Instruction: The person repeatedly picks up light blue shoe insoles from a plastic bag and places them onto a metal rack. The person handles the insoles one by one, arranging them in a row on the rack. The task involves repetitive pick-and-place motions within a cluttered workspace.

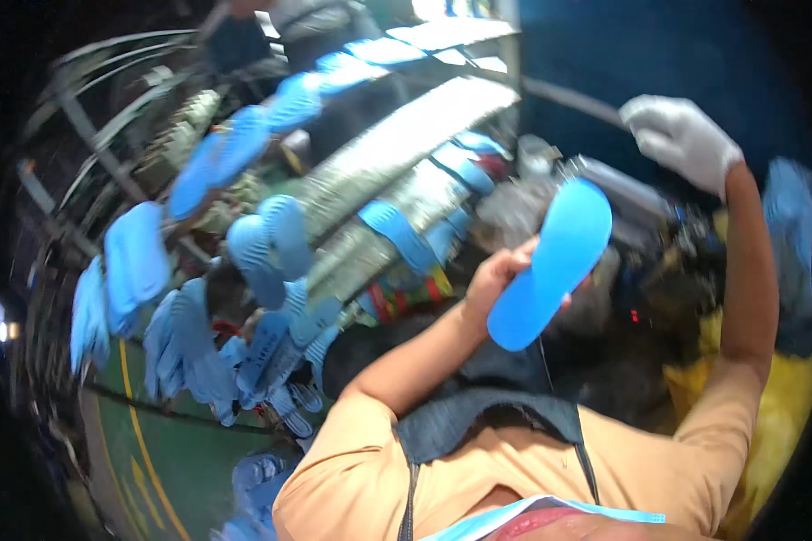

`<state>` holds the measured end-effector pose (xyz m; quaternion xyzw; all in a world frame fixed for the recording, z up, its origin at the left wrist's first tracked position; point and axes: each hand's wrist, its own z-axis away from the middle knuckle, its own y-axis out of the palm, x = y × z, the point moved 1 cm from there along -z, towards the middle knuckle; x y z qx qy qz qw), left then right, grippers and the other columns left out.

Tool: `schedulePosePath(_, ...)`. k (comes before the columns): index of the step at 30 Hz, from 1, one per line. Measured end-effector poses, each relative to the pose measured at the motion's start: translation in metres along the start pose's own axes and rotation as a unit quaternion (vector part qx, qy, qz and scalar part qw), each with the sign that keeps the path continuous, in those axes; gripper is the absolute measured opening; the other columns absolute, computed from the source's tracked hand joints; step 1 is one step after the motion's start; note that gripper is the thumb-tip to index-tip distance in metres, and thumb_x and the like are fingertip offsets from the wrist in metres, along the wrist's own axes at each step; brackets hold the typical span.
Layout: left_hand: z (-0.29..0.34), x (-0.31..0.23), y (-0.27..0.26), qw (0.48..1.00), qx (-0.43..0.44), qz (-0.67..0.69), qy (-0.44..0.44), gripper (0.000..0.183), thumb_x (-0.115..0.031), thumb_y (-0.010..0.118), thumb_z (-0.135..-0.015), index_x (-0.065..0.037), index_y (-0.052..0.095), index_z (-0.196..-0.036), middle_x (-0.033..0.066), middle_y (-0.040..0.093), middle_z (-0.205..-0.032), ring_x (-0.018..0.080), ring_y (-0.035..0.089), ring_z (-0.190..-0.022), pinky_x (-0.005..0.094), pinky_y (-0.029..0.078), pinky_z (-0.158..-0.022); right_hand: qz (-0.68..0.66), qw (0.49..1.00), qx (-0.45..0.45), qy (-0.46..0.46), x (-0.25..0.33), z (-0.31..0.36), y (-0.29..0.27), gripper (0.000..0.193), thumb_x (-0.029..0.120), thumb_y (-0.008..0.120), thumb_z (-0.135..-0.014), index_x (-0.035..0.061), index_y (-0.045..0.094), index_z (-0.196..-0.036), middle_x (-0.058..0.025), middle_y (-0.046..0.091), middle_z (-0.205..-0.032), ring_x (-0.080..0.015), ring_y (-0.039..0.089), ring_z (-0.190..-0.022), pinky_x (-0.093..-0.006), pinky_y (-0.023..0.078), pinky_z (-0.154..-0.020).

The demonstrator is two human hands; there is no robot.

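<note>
1. A worker in an orange shirt grips a bright blue foam sandal sole [553, 261] in the bare left hand [496, 281], fingers clamped on its edge, chest-high.
2. The white-gloved right hand [681, 137] is raised well apart, closed on a dark machine lever [577, 104]; the step looks like feeding one sole to the machine [641, 212], which next calls for seating it squarely.
3. Beyond, matching blue soles [244, 144] ride a curved metal rack [135, 108]; more heap low at left [216, 347], possibly in a bin, too blurred to tell.
</note>
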<state>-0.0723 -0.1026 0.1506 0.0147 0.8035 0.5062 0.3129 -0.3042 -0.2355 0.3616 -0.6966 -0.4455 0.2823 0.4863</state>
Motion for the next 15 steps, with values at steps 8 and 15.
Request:
schedulePosePath(8,-0.073,0.039,-0.034,0.986,-0.104,0.07,-0.112,0.048,-0.023,0.037,-0.097,0.009,0.045,-0.132,0.0279,0.06,-0.116,0.0363,0.064,-0.103,0.0451,0.056,-0.09,0.058,0.982,0.089,0.157,-0.015,0.013,0.004,0.037,0.027,0.059,-0.089,0.0047,0.062,-0.119,-0.0153,0.069,-0.109,-0.0306,0.066,-0.1,-0.0388,0.051,-0.089)
schedulePosePath(15,-0.044,0.022,-0.089,0.938,-0.257,-0.207,-0.107,0.052,-0.04,0.042,-0.103,0.004,0.05,-0.13,0.0215,0.061,-0.117,0.0293,0.064,-0.106,0.0421,0.053,-0.095,0.008,0.974,0.169,0.151,-0.058,-0.02,0.061,0.034,0.029,0.061,-0.09,0.0076,0.065,-0.116,-0.0141,0.068,-0.117,-0.0279,0.064,-0.107,-0.0385,0.049,-0.094)
